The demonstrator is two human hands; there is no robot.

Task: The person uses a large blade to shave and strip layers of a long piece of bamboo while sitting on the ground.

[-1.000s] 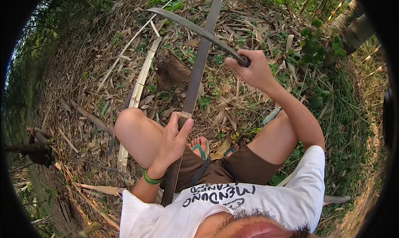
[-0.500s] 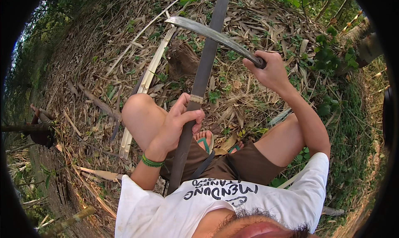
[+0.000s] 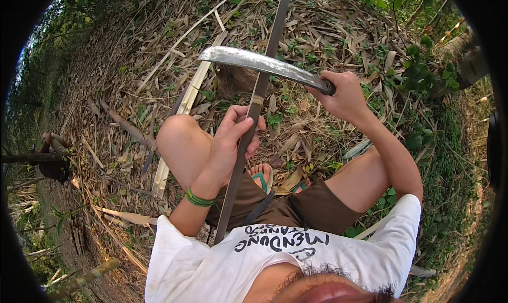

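Note:
A long dark brown bamboo strip (image 3: 233, 192) runs slantwise from my lap up past the top edge. My left hand (image 3: 227, 139) is closed around it, thumb on top, just below a pale ring-shaped node (image 3: 256, 100). My right hand (image 3: 346, 94) grips the short dark handle of a curved machete (image 3: 259, 62). Its grey metal blade lies across the strip above the node, tip pointing left. Whether the edge bites into the bamboo cannot be made out.
Pale split bamboo lengths (image 3: 191, 91) lie on the leaf litter to the left. A brown stump (image 3: 233, 79) stands behind the strip. My sandalled foot (image 3: 259, 177) is between my knees. Another person (image 3: 53, 157) is at far left. A trunk (image 3: 456, 49) is at far right.
The strip has slid away from me through my left hand and turned to look narrower. The machete has come nearer and tilted, showing more of its blade's flat face.

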